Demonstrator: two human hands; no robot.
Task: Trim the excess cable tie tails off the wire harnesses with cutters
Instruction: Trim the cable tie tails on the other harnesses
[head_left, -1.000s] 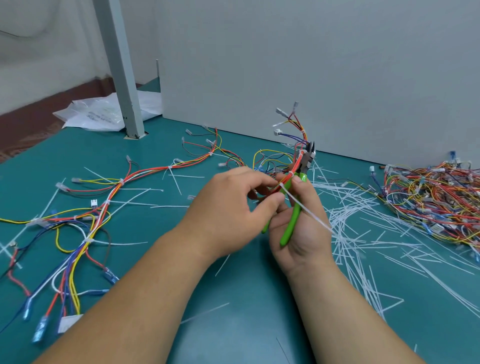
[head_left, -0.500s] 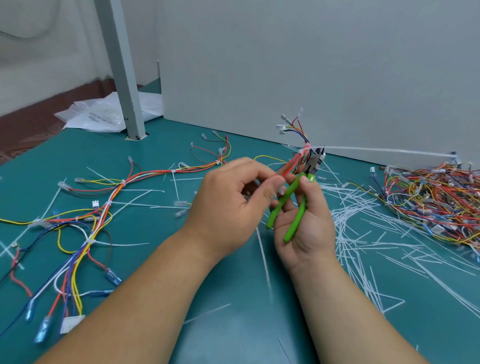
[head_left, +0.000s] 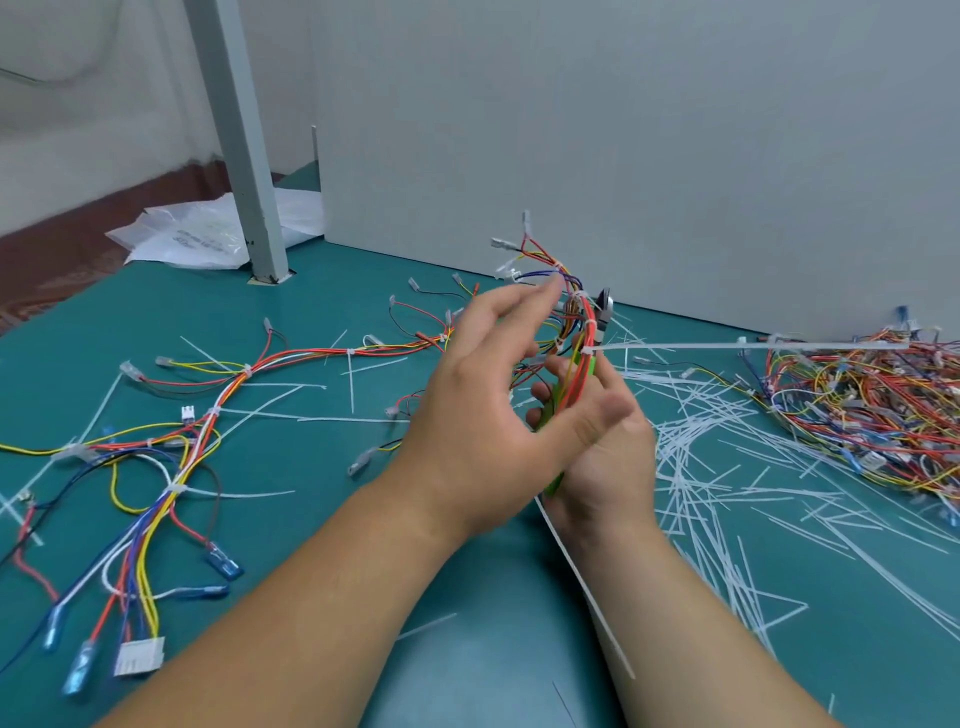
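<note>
My left forearm (head_left: 291, 623) and right forearm (head_left: 691, 639) angle in from below and meet. My left grip (head_left: 483, 415) is spread, fingers straight, thumb across my right grip (head_left: 608, 478), which curls round green-handled cutters (head_left: 592, 366).

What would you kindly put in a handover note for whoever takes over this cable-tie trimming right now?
Left hand: open, fingertips at the raised harness.
Right hand: grips the green-handled cutters, head up beside that harness.
A long tie tail sticks out to the right from the raised harness, uncut.
Done: many cut tails lie on the green table.
Left: that long tail; the harness run on the left, which shows untrimmed tails; the harness pile on the right, too tangled to judge.
</note>
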